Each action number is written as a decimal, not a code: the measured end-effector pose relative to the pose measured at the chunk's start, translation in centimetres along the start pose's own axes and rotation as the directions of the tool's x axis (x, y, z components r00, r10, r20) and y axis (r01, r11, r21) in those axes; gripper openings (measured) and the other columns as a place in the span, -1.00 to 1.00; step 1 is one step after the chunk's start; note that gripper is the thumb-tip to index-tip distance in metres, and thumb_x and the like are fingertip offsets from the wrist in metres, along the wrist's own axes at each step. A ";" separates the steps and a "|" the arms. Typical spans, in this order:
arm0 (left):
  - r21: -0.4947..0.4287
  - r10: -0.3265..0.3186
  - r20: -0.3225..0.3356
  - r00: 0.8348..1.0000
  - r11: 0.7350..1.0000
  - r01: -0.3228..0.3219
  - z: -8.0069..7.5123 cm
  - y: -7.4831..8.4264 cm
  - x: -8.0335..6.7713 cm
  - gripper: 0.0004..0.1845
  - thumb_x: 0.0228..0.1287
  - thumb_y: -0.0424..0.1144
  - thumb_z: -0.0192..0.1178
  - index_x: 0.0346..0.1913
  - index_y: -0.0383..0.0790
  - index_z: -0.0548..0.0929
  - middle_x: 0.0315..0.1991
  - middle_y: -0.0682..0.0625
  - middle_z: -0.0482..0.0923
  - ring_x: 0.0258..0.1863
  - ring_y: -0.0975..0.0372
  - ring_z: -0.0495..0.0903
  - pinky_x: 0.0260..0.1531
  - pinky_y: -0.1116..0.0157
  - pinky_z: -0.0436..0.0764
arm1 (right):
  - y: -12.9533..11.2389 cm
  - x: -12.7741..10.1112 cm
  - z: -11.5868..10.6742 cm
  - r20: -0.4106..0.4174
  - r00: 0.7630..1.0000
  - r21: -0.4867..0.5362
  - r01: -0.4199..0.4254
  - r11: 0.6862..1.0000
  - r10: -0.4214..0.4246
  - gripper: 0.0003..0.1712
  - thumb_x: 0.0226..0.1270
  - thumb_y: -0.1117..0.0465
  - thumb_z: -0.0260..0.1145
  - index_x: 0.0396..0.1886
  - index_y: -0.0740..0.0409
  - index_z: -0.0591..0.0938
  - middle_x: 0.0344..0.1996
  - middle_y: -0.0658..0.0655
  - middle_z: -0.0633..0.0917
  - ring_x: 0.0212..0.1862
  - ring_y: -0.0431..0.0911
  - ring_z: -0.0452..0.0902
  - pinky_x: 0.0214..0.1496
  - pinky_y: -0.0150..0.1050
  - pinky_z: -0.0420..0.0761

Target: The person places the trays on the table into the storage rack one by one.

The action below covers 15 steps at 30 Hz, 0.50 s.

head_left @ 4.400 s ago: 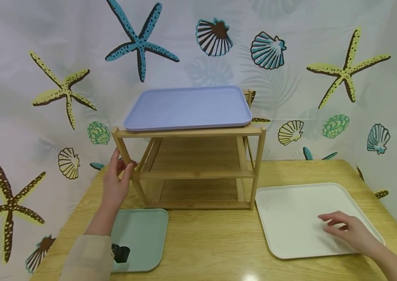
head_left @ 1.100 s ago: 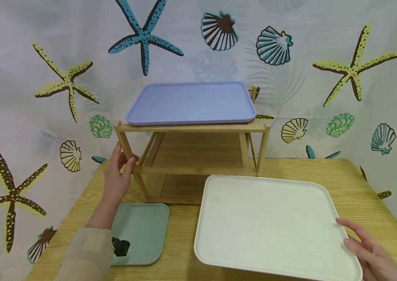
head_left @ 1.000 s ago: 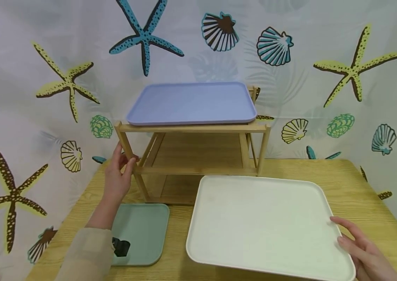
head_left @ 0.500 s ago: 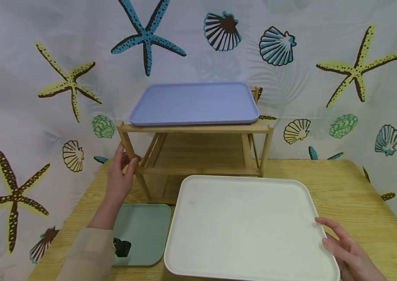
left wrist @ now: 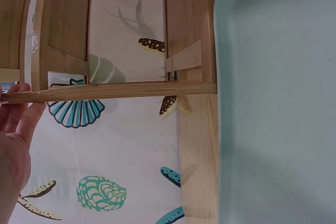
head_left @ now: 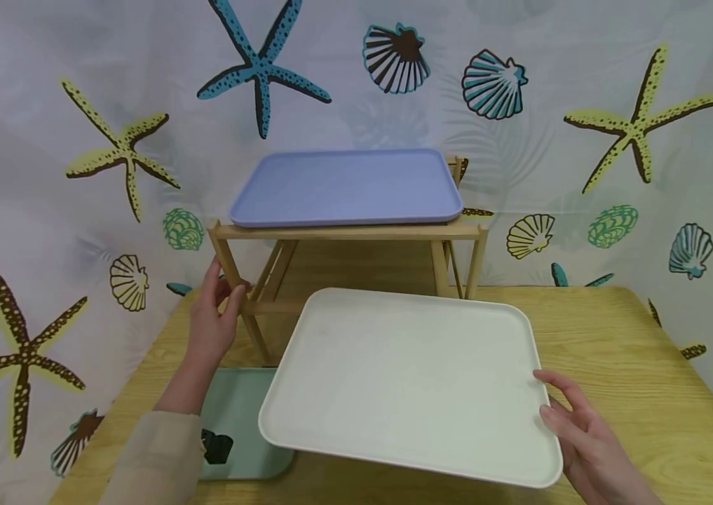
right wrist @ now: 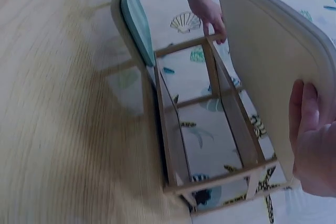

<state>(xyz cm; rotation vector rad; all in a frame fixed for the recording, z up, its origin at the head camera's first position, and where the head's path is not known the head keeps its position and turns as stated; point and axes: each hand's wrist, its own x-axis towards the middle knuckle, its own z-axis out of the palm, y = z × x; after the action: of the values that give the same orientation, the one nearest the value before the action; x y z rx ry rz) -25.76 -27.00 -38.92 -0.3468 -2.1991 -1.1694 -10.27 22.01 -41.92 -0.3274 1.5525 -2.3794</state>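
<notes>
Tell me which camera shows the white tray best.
The head view: the white tray shows nearly its whole upper face, the right hand gripping one edge. The right wrist view catches only its underside, cropped; the left wrist view shows none clearly.

I read the white rectangular tray (head_left: 406, 386), lavender-blue rectangular tray (head_left: 346, 186) and green round-cornered tray (head_left: 236, 414) as smooth, matt plastic. The tan open-framed rack (head_left: 350, 233) and yellowish tabletop (head_left: 621, 365) look to me like wood, the tabletop visibly grained.
</notes>
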 end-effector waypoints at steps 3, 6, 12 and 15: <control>0.004 0.005 0.002 1.000 1.000 -0.005 0.0 -0.7 0.1 -0.35 0.44 -0.39 0.07 0.51 -0.07 0.13 -0.16 -0.30 0.64 -0.04 0.02 0.60 0.05 0.38 0.46 | 0.6 0.6 1.3 0.003 0.999 0.001 0.036 0.999 -0.036 -0.57 0.60 0.34 -0.13 0.27 -0.22 0.33 0.08 0.01 0.50 0.00 -0.11 0.55 -0.12 -0.17 0.64; -0.017 0.020 0.010 1.000 1.000 -0.020 -0.1 -0.8 0.2 -0.35 0.43 -0.40 0.08 0.50 -0.09 0.15 -0.16 -0.31 0.64 -0.07 0.04 0.59 0.03 0.53 0.40 | 1.2 1.2 2.5 0.035 0.996 0.007 0.082 0.997 -0.082 -0.55 0.58 0.37 -0.13 0.27 -0.20 0.33 0.07 0.00 0.51 0.01 -0.14 0.55 -0.10 -0.20 0.63; -0.036 0.004 0.054 0.999 0.999 -0.002 -0.5 -0.7 0.4 -0.34 0.41 -0.43 0.10 0.50 -0.16 0.14 -0.15 -0.33 0.63 -0.05 -0.09 0.60 -0.05 0.49 0.47 | 2.0 2.4 4.3 0.050 0.989 -0.005 0.136 0.991 -0.136 -0.55 0.56 0.39 -0.09 0.27 -0.14 0.35 0.03 0.04 0.54 -0.02 -0.11 0.56 -0.09 -0.19 0.63; -0.035 -0.010 0.072 0.997 0.999 0.013 -0.7 -0.8 0.4 -0.31 0.41 -0.43 0.11 0.51 -0.17 0.10 -0.13 -0.35 0.61 -0.01 -0.16 0.58 -0.01 0.19 0.55 | 2.1 3.0 5.0 0.029 0.992 -0.028 0.122 0.992 -0.121 -0.58 0.56 0.37 -0.07 0.27 -0.13 0.34 0.04 0.06 0.53 -0.03 -0.10 0.57 -0.10 -0.18 0.63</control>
<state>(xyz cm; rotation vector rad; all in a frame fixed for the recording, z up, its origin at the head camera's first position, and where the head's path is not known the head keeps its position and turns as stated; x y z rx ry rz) -26.20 -28.01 -38.86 -0.3975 -2.2472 -1.2214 -11.14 15.88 -41.72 -0.4709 1.5997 -2.4335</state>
